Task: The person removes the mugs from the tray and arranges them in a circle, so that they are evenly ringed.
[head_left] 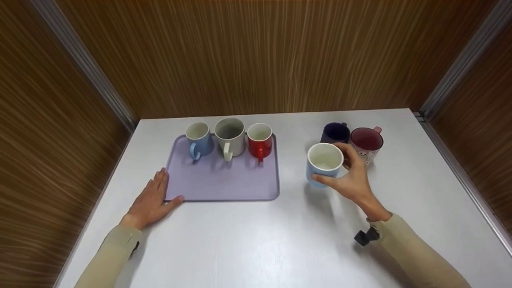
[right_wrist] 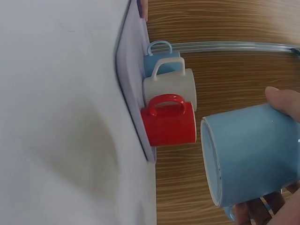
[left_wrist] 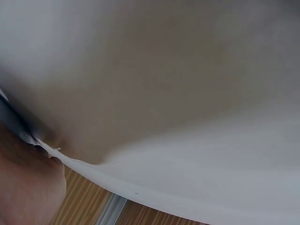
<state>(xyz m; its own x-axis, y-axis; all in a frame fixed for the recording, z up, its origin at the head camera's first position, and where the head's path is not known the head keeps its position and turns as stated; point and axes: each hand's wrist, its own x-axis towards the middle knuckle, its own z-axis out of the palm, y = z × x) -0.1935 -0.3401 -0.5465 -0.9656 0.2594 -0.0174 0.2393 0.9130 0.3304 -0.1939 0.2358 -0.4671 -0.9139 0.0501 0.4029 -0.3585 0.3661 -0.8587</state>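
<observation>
A light blue mug point(head_left: 322, 172) with a white inside is held above the table by my right hand point(head_left: 352, 180), thumb on its near side and fingers round the far side. In the right wrist view the base of this light blue mug point(right_wrist: 253, 154) hangs clear of the table. My left hand point(head_left: 150, 200) lies flat with straight fingers at the near left corner of a lilac tray point(head_left: 224, 184), touching its rim. Along the tray's far side stand a blue mug point(head_left: 203, 145), a whitish mug point(head_left: 236, 145) and a red mug point(head_left: 260, 148), handles toward me.
Behind my right hand stand a dark navy mug point(head_left: 335, 134) and a pink mug point(head_left: 366, 144) with a printed pattern. A white table point(head_left: 248, 244) carries everything. Wood-grain panels point(head_left: 280, 56) rise at the back and both sides.
</observation>
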